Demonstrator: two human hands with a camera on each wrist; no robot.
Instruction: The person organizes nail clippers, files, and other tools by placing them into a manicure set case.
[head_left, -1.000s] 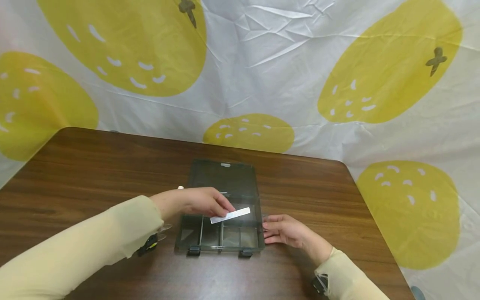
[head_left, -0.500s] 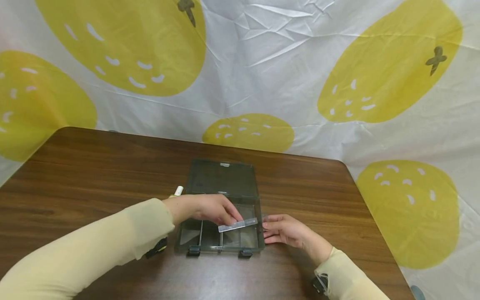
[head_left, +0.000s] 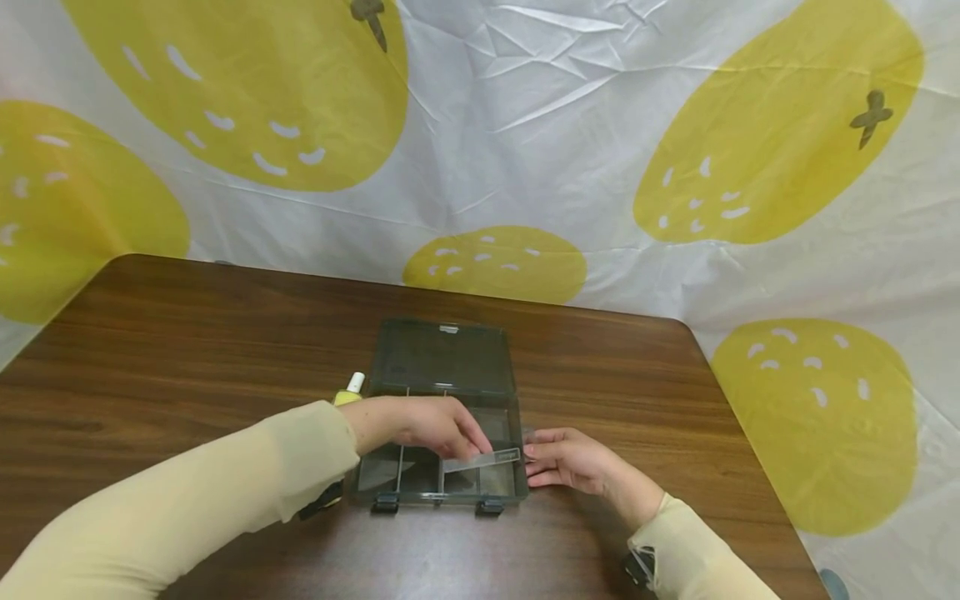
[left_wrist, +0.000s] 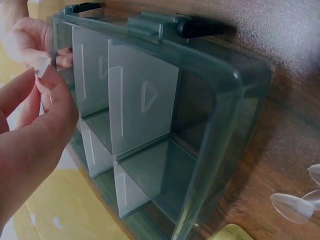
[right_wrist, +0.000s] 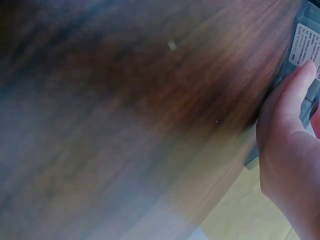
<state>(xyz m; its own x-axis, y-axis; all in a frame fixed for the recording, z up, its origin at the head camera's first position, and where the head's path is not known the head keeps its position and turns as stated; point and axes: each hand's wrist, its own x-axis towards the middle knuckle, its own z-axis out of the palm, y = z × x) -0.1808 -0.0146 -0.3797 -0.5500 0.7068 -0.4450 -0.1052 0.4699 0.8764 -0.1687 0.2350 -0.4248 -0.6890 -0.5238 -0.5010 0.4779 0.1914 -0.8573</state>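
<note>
A: Where is the box (head_left: 442, 433)?
B: On the counter (head_left: 187, 333), lid thrown back flat on the far side; it is dark, see-through plastic, split into compartments by thin dividers; two black latches show on its near edge.
A: And the left hand (head_left: 423, 423)?
B: Over the box; its grip pinches a clear strip (head_left: 482, 460) between thumb and fingertips; the strip lies low across the right-hand compartments, its free end near the right wall; whether it sits in a slot I cannot tell.
A: The right hand (head_left: 573, 462)?
B: Just beside the box, at its right wall; fingers nearly straight, tips touching the plastic; the grip is relaxed and holds nothing; the right wrist view shows a fingertip (right_wrist: 306, 70) against a printed label (right_wrist: 304, 44).
A: Anything else near?
B: A small yellow bottle (head_left: 349, 392) with a white cap stands left of the box, behind the left wrist; small clear pieces (left_wrist: 295, 206) lie on the wood there too.
</note>
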